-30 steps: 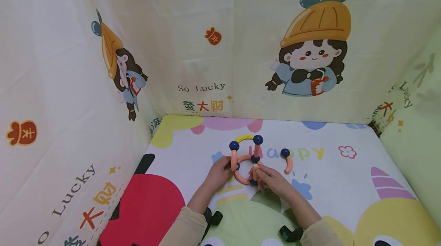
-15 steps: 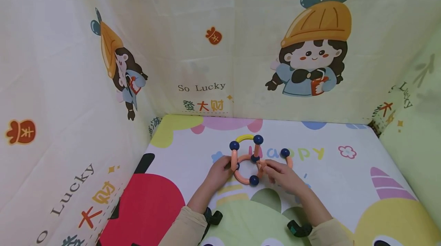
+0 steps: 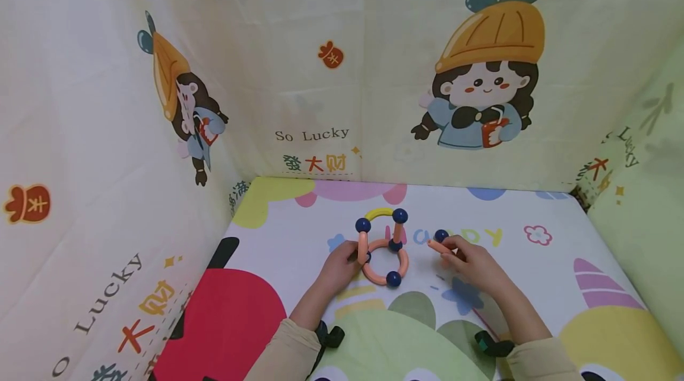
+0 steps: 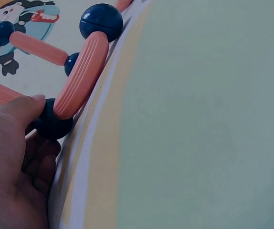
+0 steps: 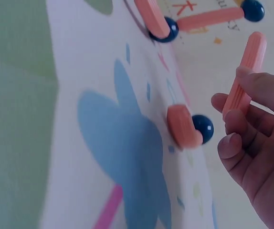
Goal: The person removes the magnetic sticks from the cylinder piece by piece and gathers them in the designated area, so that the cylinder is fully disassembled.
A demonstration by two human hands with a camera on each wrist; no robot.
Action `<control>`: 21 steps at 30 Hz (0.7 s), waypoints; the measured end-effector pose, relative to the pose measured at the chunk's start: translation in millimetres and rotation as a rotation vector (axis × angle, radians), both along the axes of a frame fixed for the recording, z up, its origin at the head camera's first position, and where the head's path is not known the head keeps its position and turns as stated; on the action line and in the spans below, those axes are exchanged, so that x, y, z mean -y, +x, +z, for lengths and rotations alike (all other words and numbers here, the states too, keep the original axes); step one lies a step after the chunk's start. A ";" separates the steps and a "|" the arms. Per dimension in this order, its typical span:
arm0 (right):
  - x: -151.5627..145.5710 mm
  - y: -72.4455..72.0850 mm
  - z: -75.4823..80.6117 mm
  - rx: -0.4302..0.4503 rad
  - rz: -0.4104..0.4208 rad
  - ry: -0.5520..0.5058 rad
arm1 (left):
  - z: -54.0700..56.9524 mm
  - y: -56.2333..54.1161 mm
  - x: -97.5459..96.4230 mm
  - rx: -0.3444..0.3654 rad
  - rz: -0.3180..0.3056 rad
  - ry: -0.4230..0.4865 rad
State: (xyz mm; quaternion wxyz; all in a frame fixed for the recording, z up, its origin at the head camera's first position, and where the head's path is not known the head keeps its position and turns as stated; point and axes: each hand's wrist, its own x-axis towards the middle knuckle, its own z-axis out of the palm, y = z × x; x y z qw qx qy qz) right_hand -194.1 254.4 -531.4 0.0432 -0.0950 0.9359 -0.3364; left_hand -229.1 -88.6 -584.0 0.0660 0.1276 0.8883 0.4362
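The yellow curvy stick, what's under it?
At each end of the yellow stick is a dark blue ball, each on an upright peach stick. Lower down is a peach ring. The left grip partly covers one lower ball; cloth directly beneath the ring is hidden.

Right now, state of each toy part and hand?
Ball-and-rod frame: assembled, upright
Yellow curved rod: attached atop the frame
Straight pink rod: loose, lifted
Separate curved pink rod: lying, joined to navy ball
Left hand: gripping the frame
Right hand: pinching the straight rod
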 end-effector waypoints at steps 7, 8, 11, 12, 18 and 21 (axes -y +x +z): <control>-26.9 -4.9 -8.8 -0.062 -0.069 0.072 | -2.3 -0.6 0.0 -0.013 -0.002 -0.003; -30.0 -5.6 -10.0 -0.068 -0.074 0.083 | -2.1 -0.7 0.1 -0.017 -0.002 -0.007; -37.6 -7.8 -13.1 -0.086 -0.091 0.111 | -1.5 -0.8 0.0 -0.017 0.002 -0.009; -39.6 -8.6 -14.0 -0.090 -0.094 0.117 | -1.4 -1.0 0.0 -0.015 0.003 -0.012; -48.8 -12.8 -19.2 -0.075 -0.134 0.156 | -2.0 -1.6 -0.8 -0.006 0.023 -0.022; -52.3 -14.1 -21.5 -0.054 -0.140 0.174 | -4.0 -2.2 -0.8 -0.007 0.025 -0.021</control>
